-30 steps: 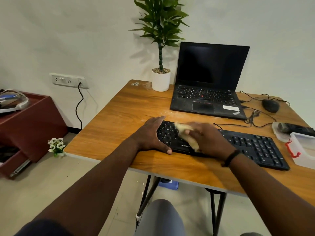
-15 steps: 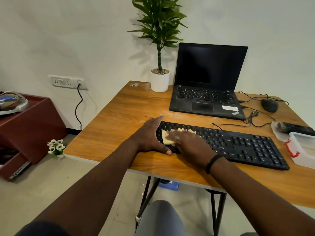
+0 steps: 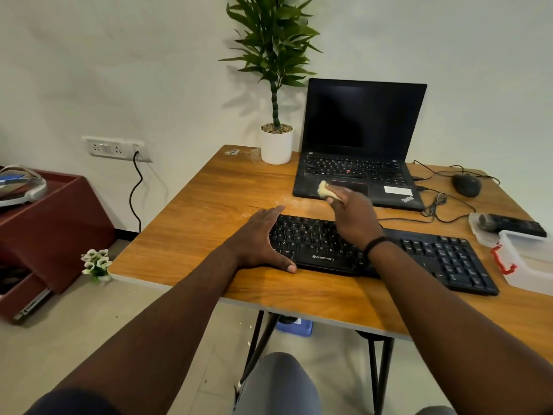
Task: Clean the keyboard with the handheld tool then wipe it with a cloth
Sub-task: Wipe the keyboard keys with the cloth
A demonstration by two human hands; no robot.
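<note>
My left hand point(image 3: 259, 235) lies flat, steadying the keyboard's point(image 3: 389, 253) left end at the table's point(image 3: 191, 235) front edge. My right hand point(image 3: 354, 217) pinches the cloth point(image 3: 325, 190) above it; looks soft, light, best bunched.

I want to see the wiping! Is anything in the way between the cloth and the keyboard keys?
Nothing visible is. The right hand holds the yellow cloth raised above the keyboard; only air lies between. The left hand rests on the keyboard's left end.
</note>
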